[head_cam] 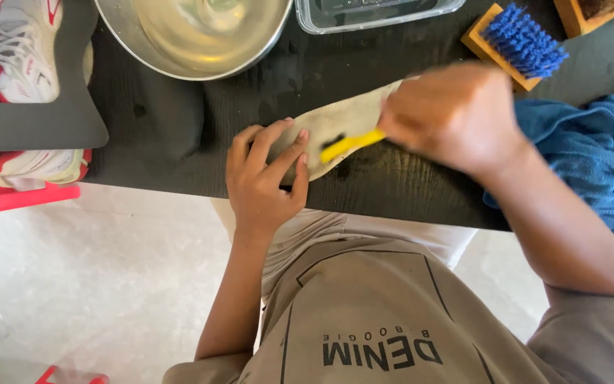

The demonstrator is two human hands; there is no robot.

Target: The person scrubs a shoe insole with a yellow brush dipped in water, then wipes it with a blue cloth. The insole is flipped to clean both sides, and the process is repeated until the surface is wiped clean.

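The insole is a grubby beige, lying flat near the front edge of the black table. Left hand presses it down, fingers spread flat. Right hand is closed on a yellow brush, bristles probably touching it. Blue towel crowds the right; metal bowl behind.

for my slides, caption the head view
Left hand pins a shoe insole while right hand scrubs it with a yellow brush.

A beige insole, yellow brush handle, blue-bristled wooden brush, blue towel, black table.
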